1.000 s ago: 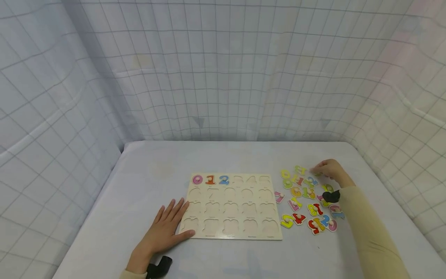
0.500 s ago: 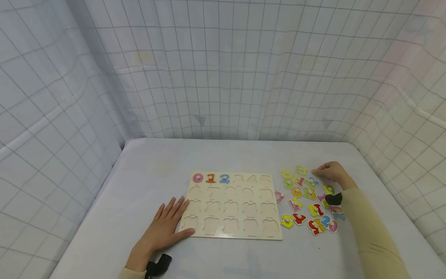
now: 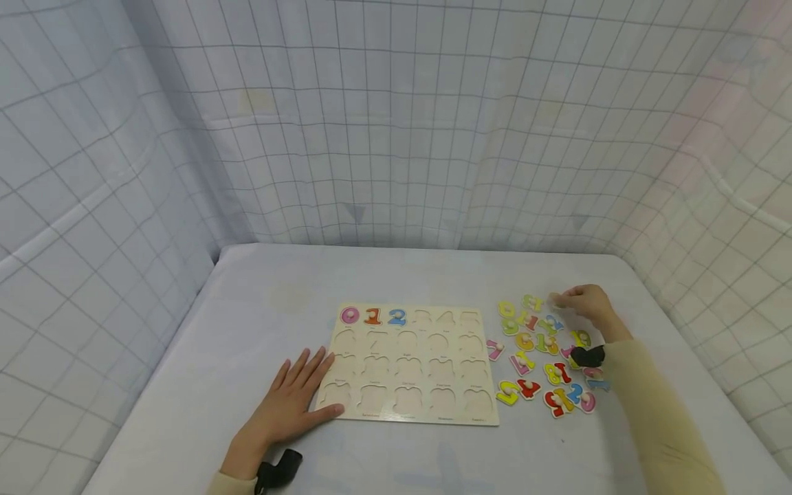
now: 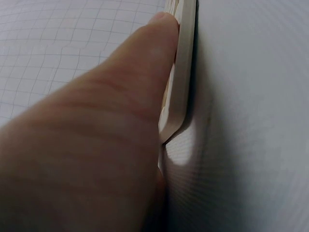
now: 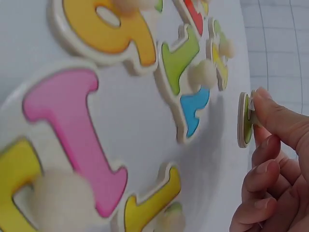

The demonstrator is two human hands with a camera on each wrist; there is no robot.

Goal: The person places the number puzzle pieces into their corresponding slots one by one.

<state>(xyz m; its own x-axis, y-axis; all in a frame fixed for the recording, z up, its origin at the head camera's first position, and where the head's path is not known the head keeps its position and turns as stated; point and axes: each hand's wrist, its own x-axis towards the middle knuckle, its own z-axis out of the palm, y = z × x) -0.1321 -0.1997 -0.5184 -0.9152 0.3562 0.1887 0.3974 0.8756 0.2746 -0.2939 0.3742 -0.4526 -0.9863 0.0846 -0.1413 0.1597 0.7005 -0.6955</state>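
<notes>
My left hand (image 3: 286,407) lies with spread fingers at the left edge of a wooden number puzzle board (image 3: 425,377). In the left wrist view, the thumb (image 4: 140,63) presses along the side of the board (image 4: 179,92). A pink 0 (image 3: 349,315), an orange 1 (image 3: 373,317) and a blue 2 (image 3: 397,317) sit in its top row. At the back right, my right hand (image 3: 588,302) pinches a green number puzzle piece (image 5: 244,126) by its knob. That piece stands nearly edge-on in the right wrist view, its digit mostly hidden.
Several loose number pieces lie right of the board, among them a red 4 (image 3: 529,389), a yellow 5 (image 3: 509,392) and a pink 7 (image 3: 495,349). Grid-patterned curtains (image 3: 396,137) enclose the white table (image 3: 278,289) at the back and sides.
My right hand has picked up the green piece and tipped it upward near the same spot. The left hand stays on the board; the head view has shifted slightly.
</notes>
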